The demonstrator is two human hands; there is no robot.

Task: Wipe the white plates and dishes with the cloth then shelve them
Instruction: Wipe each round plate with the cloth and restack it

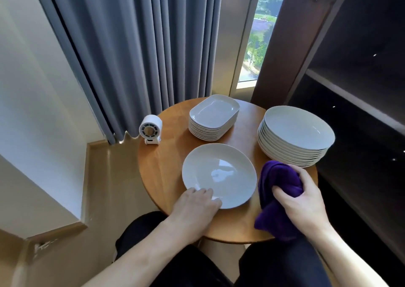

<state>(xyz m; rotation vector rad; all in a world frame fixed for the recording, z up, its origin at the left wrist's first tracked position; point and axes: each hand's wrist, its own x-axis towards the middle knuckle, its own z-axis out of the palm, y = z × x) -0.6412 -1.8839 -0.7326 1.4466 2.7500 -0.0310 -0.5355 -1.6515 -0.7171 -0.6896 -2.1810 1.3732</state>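
Note:
A single white round plate (219, 172) lies on the round wooden table (168, 155) in front of me. My left hand (195, 203) rests on the plate's near rim, fingers laid over its edge. My right hand (302, 199) grips a bunched purple cloth (278, 181) just right of the plate, above the table's near right side. A stack of white round plates (295, 133) stands at the table's right. A stack of white rectangular dishes (212, 115) stands at the back.
A small white fan-like device (150, 131) stands at the table's left edge. Dark wooden shelves (355, 93) rise on the right beside the table. Grey curtains (142, 45) hang behind. My knees are under the table's near edge.

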